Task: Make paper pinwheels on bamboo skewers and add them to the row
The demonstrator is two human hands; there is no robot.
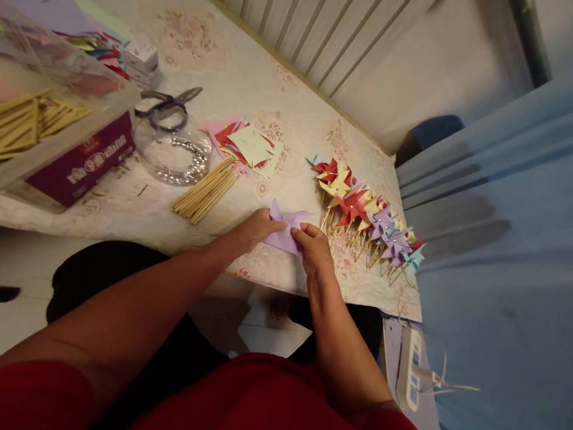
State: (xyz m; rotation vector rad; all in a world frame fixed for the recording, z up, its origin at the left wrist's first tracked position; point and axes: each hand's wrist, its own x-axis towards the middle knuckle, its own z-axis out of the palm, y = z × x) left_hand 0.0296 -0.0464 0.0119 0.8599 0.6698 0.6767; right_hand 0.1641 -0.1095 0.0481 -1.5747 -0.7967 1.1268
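Both my hands hold a light purple paper piece (285,227) near the table's front edge. My left hand (255,231) pinches its left side, and my right hand (314,247) pinches its right side, fingers closed on the paper. The paper has folded, pointed flaps. Just right of it lies a row of finished paper pinwheels (367,215) on sticks, in red, yellow, purple and pale blue. A bundle of wooden sticks (205,191) lies left of my hands. A pile of coloured paper squares (247,146) sits behind it.
A clear round container with shiny beads (174,155) and scissors (168,107) stand at the middle left. A clear plastic box with sticks (23,125) sits on a purple carton (83,164). A small white box (140,56) is farther back. A white power strip (409,368) lies below the table, blue fabric (513,261) at right.
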